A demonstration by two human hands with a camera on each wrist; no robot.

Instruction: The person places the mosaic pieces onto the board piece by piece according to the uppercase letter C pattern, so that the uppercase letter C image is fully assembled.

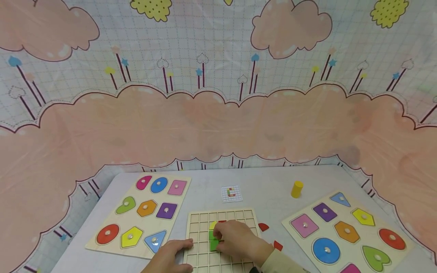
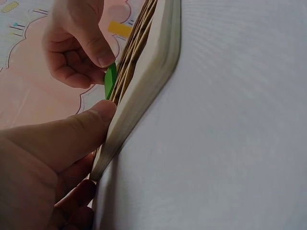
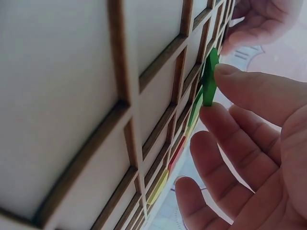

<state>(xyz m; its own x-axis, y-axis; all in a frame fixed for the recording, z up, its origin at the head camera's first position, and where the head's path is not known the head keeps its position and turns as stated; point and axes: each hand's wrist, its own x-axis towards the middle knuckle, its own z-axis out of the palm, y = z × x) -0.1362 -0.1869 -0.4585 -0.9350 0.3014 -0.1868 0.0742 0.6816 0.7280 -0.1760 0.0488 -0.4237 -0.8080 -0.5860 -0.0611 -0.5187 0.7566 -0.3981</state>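
Note:
My right hand (image 1: 239,239) pinches a green square tile (image 3: 209,79) between thumb and forefinger, tilted against the wooden grid board (image 1: 201,261). Its other fingers spread loosely beside the board in the right wrist view. Another green tile (image 1: 213,235) lies in the same column, with a yellow piece (image 1: 213,225) beyond it and a red piece (image 1: 222,221) partly hidden by the hand. At the board's left edge, my left hand (image 1: 168,258) touches the frame with extended thumb and forefinger set apart; the left wrist view shows them at the rim.
Two red pieces, one farther (image 1: 263,226) and one nearer (image 1: 278,245), lie right of the grid board. A pattern card (image 1: 231,193) sits behind it, and a yellow cylinder (image 1: 296,189) stands back right. Knobbed shape puzzles flank the board, left (image 1: 112,216) and right (image 1: 368,235).

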